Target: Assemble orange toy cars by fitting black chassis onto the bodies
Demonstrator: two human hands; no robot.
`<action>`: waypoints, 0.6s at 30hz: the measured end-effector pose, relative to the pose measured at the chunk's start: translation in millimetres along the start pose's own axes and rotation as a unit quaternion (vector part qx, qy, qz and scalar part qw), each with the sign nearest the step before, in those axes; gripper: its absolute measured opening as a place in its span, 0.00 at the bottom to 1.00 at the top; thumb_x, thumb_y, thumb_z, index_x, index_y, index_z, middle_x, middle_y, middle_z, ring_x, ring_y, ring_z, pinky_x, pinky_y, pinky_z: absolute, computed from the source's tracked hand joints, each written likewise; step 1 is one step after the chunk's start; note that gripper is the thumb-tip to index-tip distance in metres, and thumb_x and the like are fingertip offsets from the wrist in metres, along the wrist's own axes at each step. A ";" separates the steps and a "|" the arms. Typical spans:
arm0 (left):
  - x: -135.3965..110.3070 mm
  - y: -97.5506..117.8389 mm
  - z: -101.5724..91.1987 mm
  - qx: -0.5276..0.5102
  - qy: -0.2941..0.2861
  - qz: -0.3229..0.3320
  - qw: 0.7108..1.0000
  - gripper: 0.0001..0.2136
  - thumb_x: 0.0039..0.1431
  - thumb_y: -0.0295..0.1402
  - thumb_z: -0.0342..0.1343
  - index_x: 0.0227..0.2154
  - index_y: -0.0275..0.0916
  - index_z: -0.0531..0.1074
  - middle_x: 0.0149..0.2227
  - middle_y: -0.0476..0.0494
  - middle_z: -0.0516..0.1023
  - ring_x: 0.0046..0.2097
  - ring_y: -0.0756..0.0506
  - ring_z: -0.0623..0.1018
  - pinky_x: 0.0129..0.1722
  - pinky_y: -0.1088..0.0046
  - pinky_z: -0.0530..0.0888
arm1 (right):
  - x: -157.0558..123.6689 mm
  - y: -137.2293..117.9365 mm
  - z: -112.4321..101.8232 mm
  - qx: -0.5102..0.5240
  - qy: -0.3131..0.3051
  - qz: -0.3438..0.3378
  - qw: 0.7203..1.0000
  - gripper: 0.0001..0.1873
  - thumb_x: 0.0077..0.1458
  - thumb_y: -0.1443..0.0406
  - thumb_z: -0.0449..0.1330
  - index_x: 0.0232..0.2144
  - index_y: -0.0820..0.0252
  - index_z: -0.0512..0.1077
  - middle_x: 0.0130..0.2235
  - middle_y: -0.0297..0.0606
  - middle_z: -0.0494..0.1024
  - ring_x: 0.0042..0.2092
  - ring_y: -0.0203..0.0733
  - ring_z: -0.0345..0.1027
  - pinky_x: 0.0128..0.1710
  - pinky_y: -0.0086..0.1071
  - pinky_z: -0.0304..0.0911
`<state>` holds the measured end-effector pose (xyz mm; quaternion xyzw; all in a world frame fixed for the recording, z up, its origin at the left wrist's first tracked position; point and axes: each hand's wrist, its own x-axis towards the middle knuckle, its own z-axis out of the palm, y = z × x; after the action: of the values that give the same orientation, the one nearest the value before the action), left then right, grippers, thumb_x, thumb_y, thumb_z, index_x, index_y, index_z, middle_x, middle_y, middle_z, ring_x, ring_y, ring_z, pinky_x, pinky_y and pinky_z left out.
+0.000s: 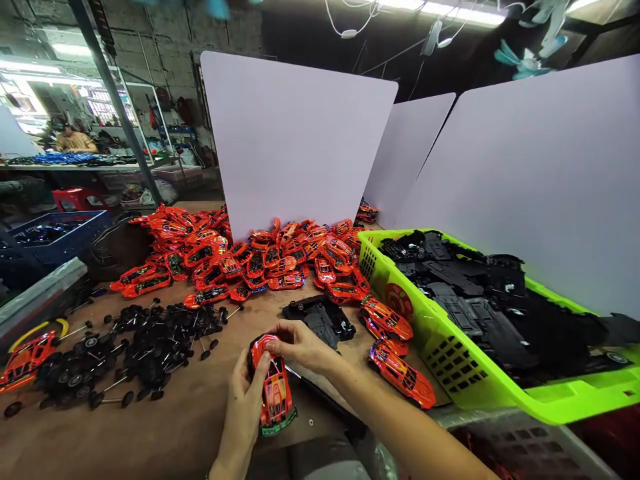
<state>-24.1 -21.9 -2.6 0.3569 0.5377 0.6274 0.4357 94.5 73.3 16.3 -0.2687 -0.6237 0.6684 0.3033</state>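
My left hand (245, 407) and my right hand (300, 343) both grip one red toy car (274, 390) low over the brown table (165, 433). The left hand wraps its left side with the thumb on the roof. The right hand's fingers pinch the car's far end. Just beyond the hands lie black chassis parts (320, 317). Left of them is a spread of black wheel-and-axle sets (145, 343). A big heap of red car bodies (240, 257) fills the back of the table.
A lime green basket (450, 360) of black chassis plates stands on the right, with loose red cars (400, 373) beside it. White divider boards (295, 140) wall off the back and right. A blue crate (55, 237) sits far left; a person works at a distant bench.
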 end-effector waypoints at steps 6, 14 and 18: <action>6.2 6.3 -14.3 0.113 -0.082 0.035 0.990 0.18 0.55 0.45 0.60 0.42 0.37 0.75 0.40 0.42 0.82 0.43 0.41 0.80 0.44 0.67 0.76 | -18.9 20.6 13.0 0.065 0.089 -0.029 0.994 0.23 0.46 0.50 0.70 0.38 0.60 0.75 0.36 0.37 0.78 0.38 0.41 0.72 0.41 0.33 0.66; 1.7 29.9 -38.5 0.285 -0.114 0.086 0.948 0.18 0.56 0.49 0.57 0.39 0.40 0.74 0.33 0.46 0.79 0.34 0.44 0.77 0.34 0.70 0.74 | -21.8 13.0 6.8 0.059 0.079 -0.087 0.991 0.24 0.50 0.51 0.68 0.44 0.57 0.72 0.41 0.36 0.76 0.42 0.41 0.70 0.44 0.33 0.65; -0.8 41.1 -46.8 0.369 -0.089 0.131 0.916 0.16 0.54 0.49 0.59 0.36 0.42 0.76 0.33 0.46 0.80 0.34 0.43 0.77 0.34 0.70 0.73 | -14.9 -1.0 7.3 -0.044 -0.007 -0.080 0.996 0.23 0.47 0.51 0.70 0.38 0.62 0.75 0.34 0.34 0.74 0.36 0.38 0.66 0.37 0.30 0.62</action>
<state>-73.4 -41.4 30.2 0.6133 0.6387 0.4019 0.2334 99.2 57.4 17.6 -0.2260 -0.6742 0.6159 0.3391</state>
